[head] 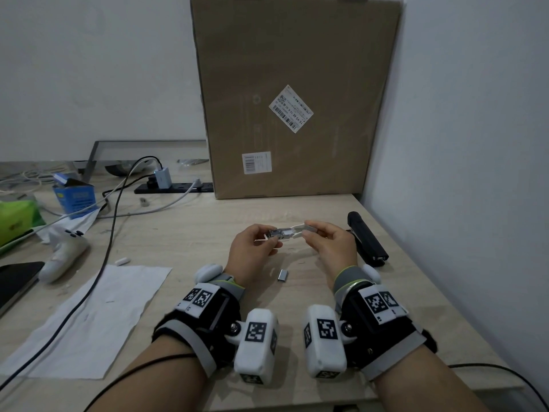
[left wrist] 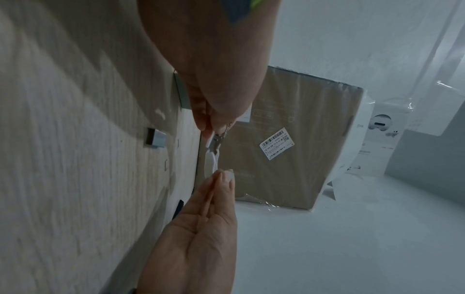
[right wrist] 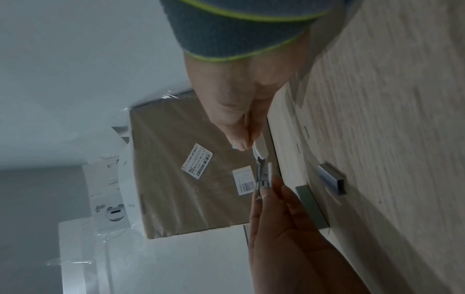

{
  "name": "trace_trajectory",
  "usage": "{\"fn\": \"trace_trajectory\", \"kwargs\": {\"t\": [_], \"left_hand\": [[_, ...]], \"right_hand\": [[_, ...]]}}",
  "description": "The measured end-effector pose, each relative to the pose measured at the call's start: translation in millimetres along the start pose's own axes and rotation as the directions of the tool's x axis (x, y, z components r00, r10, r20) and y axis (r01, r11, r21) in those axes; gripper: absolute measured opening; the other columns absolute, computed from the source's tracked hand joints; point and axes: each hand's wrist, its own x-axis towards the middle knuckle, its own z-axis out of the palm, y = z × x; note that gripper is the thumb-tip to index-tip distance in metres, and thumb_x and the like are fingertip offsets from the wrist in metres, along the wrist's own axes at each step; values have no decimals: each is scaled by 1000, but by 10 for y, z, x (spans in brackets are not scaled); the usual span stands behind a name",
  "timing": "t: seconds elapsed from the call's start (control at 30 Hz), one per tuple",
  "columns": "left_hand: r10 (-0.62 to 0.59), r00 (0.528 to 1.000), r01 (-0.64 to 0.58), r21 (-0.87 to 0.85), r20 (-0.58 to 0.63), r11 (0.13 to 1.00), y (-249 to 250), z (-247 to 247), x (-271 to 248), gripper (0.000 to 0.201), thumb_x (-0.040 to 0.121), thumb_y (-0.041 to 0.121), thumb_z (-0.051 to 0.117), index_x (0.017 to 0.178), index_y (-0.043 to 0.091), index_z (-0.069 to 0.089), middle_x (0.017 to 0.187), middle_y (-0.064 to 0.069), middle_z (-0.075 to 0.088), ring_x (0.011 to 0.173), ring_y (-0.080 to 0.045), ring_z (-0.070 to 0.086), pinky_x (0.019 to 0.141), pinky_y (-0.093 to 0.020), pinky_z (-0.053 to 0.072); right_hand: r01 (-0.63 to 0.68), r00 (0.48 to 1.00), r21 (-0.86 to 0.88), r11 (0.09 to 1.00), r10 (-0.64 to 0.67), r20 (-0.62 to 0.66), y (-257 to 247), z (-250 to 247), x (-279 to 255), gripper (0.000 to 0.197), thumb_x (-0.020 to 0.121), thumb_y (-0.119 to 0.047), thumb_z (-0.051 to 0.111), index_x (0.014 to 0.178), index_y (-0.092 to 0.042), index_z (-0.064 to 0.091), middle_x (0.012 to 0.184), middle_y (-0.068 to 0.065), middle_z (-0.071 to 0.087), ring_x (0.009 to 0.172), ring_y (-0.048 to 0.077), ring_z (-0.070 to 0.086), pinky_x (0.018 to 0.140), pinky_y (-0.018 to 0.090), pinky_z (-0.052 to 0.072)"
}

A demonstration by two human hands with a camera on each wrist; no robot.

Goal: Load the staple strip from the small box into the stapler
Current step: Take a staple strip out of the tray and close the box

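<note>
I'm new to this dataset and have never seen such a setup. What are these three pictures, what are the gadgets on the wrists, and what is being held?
No robot here: a person works with bare hands. The blocks strapped to the wrists are cameras with printed marker squares. The big picture comes from a head-worn camera; the other two look along each hand from the wrists.

The left hand and the right hand hold a small staple box between them above the wooden desk, pinching it at opposite ends. On the desk lie a loose staple strip, a black stapler to the right, a sheet of paper, cables, and a blue carton. A large cardboard box stands behind.
</note>
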Motion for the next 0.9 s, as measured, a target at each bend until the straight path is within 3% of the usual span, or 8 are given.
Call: {"fn": "trace_trajectory", "kwargs": {"t": [0.17,0.37,0.6,0.9], "left_hand": [[-6,1000,6,-2,20,1000,8,9,-9,12,87,2,58,98,7,62,88,-10,68,78,-15,69,66,-16,56],[-8,999,8,6,40,1000,12,9,-26,13,87,3,58,98,8,63,90,-9,69,79,-14,69,67,-16,56],[-7,999,6,15,46,1000,18,5,-31,12,87,3,58,94,12,62,90,-8,68,79,-13,69,68,-16,56],[-4,998,0,71,56,997,-2,8,-21,17,84,0,59,100,4,64,94,-20,71,75,-16,69,70,-19,56]], "right_hand": [[88,996,-72,994,-89,-8,-22,-3,-15,13,81,-13,67,91,-20,69,84,5,72,78,14,69,68,22,52],[112,994,-72,991,-113,-3,-64,14,-26,17,76,-10,72,92,-4,71,76,10,72,66,14,68,56,14,53],[50,999,28,998,-50,1,-30,16,-20,22,71,-3,75,93,-9,70,81,8,70,69,12,65,59,13,54],[167,986,-141,976,-169,-2,-17,5,4,19,74,-3,69,86,-16,63,79,4,66,71,18,64,68,25,55]]}}
